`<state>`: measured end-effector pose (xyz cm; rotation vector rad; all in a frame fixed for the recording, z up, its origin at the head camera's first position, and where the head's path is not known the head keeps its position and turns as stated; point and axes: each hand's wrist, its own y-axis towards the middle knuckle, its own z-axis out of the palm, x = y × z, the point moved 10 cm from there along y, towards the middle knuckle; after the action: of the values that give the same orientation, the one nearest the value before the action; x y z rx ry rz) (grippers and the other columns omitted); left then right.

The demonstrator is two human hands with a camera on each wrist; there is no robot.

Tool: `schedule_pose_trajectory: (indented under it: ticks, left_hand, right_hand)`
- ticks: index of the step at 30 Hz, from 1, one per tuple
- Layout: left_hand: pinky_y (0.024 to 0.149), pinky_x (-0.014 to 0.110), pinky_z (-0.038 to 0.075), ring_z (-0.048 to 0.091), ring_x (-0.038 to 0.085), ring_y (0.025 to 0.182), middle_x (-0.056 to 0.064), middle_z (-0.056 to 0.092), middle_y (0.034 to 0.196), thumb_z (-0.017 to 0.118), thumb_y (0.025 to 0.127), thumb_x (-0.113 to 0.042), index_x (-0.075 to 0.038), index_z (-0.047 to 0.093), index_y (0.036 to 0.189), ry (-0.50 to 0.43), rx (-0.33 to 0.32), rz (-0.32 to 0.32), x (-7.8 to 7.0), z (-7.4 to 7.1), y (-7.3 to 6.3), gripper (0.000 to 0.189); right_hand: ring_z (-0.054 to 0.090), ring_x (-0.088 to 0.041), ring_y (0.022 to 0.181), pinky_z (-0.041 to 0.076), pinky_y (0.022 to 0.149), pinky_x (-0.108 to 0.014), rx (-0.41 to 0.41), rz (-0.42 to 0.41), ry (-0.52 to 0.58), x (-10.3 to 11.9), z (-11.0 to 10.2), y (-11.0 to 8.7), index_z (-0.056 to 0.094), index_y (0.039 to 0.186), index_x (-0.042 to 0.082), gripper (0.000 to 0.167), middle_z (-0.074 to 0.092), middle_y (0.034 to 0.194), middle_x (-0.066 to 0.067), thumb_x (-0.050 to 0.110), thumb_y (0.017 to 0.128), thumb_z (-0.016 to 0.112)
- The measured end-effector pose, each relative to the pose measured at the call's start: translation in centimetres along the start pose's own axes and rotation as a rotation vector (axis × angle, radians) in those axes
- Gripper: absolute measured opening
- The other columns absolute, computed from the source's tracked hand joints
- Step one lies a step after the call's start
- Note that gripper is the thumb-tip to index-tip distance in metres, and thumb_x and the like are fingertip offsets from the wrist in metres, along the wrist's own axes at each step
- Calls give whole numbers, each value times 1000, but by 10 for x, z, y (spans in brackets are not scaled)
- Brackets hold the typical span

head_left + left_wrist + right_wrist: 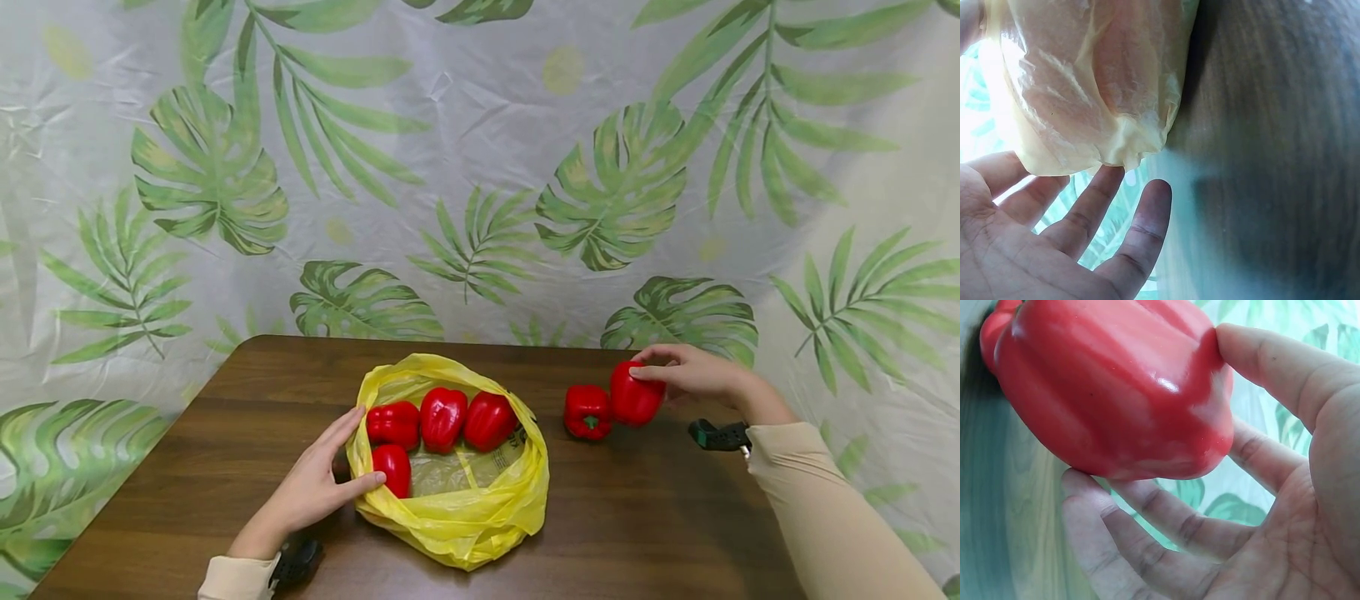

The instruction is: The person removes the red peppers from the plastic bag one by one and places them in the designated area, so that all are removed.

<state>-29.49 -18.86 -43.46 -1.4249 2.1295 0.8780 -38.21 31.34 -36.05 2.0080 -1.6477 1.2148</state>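
Observation:
A yellow plastic bag [480, 533] sits on the table with its mouth spread wide. Inside it lie several red bell peppers [442, 419]. My left hand [318, 483] touches the bag's left rim, thumb over the edge; in the left wrist view its fairly straight, spread fingers [1154, 219] meet the outside of the bag. Right of the bag, my right hand [690, 375] holds a red bell pepper [1110, 387] between thumb and fingertips. Just left of that one, another red bell pepper [587, 412] lies with its green stem facing me. Whether the held pepper touches the table I cannot tell.
Brown wood-grain table [637, 525] lies under everything. Behind it hangs a pale curtain [480, 167] printed with green leaves. A dark wrist device [720, 435] is strapped at the right sleeve, and another [298, 562] at the left.

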Motion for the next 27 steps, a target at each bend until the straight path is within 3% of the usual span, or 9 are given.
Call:
schedule_pose_trajectory:
  ticks: [3,7,12,18,27]
  left_hand:
    - [93,46,62,49,49,149,22,38,171,85,90,-46,-7,40,166,-6,1,-2,-1,0,0,97]
    - [98,53,61,47,50,149,23,38,171,85,90,-45,-6,40,166,-12,-3,0,-2,-1,0,97]
    - [104,64,56,46,51,150,23,39,171,85,90,-44,-5,41,165,-22,-4,6,-4,0,-1,96]
    - [116,75,41,43,52,153,23,39,170,86,90,-42,-3,41,165,-40,-6,24,-5,0,-1,96]
    - [115,75,42,43,52,152,23,39,171,85,90,-43,-5,40,166,-34,-1,18,-3,0,-1,96]
  right_hand:
    - [71,-24,102,65,90,-43,7,8,13,-4,-1,-2,50,150,1,58,66,133,-18,39,110,62]
    - [73,-25,102,65,91,-42,15,29,21,-10,-3,-5,47,152,-1,59,66,134,-19,39,110,61]
    - [70,-23,95,64,85,-36,34,63,69,-20,1,-5,49,150,0,56,69,125,-14,38,110,61]
    - [69,-20,91,62,82,-34,38,105,81,-39,6,2,51,148,2,55,71,114,-6,39,110,62]
    - [65,-21,84,60,81,-39,48,117,67,-47,18,12,49,149,3,53,69,100,-3,37,110,61]
